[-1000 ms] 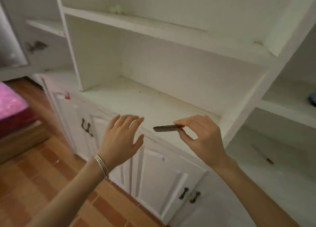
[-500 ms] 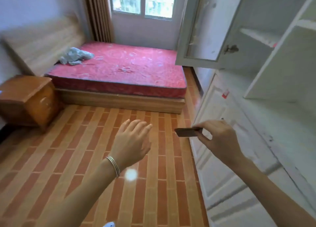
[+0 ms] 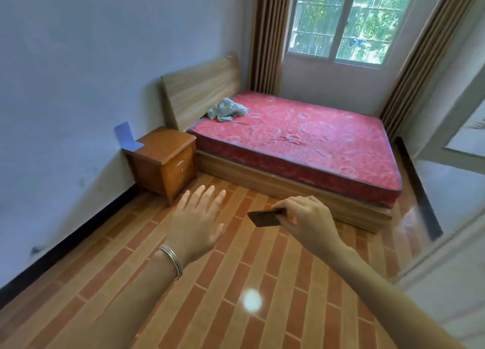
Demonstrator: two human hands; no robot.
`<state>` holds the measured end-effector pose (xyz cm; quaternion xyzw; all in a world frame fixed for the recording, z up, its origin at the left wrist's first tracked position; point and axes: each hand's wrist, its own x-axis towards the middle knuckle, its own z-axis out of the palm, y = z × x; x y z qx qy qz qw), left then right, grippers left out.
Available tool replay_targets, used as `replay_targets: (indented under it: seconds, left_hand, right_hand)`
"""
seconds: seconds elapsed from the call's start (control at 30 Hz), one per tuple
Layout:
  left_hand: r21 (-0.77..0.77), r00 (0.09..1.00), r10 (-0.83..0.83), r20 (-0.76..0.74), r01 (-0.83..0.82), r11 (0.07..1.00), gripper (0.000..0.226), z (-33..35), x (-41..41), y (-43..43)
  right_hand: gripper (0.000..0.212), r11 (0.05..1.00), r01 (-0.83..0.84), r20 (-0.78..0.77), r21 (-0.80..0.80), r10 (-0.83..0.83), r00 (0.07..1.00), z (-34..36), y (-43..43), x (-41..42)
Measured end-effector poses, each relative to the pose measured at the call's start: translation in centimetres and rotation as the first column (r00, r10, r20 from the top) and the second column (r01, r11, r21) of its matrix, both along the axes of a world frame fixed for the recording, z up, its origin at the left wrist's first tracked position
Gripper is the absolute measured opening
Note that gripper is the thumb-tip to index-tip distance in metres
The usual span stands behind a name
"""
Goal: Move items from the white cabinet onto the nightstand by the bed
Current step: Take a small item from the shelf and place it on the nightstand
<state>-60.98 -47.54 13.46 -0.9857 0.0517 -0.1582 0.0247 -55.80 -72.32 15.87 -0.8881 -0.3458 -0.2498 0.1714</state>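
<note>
The brown wooden nightstand [image 3: 162, 162] bears a folded blue card [image 3: 126, 137]. Nearer, the left hand [image 3: 195, 225] hangs empty, fingers straight and spread. Right of it, a thin dark rectangular plate [image 3: 263, 218] is held above the floor, pinched at one end by the right hand [image 3: 309, 222].

No legible text, label, brand, number or sign anywhere in view.

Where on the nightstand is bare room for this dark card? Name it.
The nightstand top is bare across its middle, front edge and bed side. Crowded only at the back corner by the wall, where a blue sheet sits.
</note>
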Motion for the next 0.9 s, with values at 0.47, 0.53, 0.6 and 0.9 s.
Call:
replay_targets:
  seconds: [0.47,0.53,0.6,0.9]
  left_hand:
    - [-0.068,0.970,0.245,-0.007,-0.244,0.967,0.060,-4.4,8.2,14.2]
    - [-0.073,0.956,0.292,-0.003,-0.291,0.954,0.059,-4.7,11.2,15.3]
    - [-0.090,0.943,0.333,0.017,-0.331,0.939,0.056,-4.3,14.8,16.1]
    - [-0.113,0.887,0.459,0.057,-0.451,0.885,0.056,-1.3,29.5,17.6]
  right_hand:
    - [0.013,0.953,-0.302,-0.054,-0.004,0.302,0.952,-3.5,16.9,16.4]
    - [0.016,0.943,-0.333,-0.049,-0.006,0.333,0.942,-3.9,18.2,20.1]
    - [0.017,0.931,-0.365,-0.039,-0.012,0.364,0.930,-3.7,19.5,24.3]
    - [0.020,0.874,-0.485,-0.055,0.022,0.486,0.872,0.5,25.4,41.3]
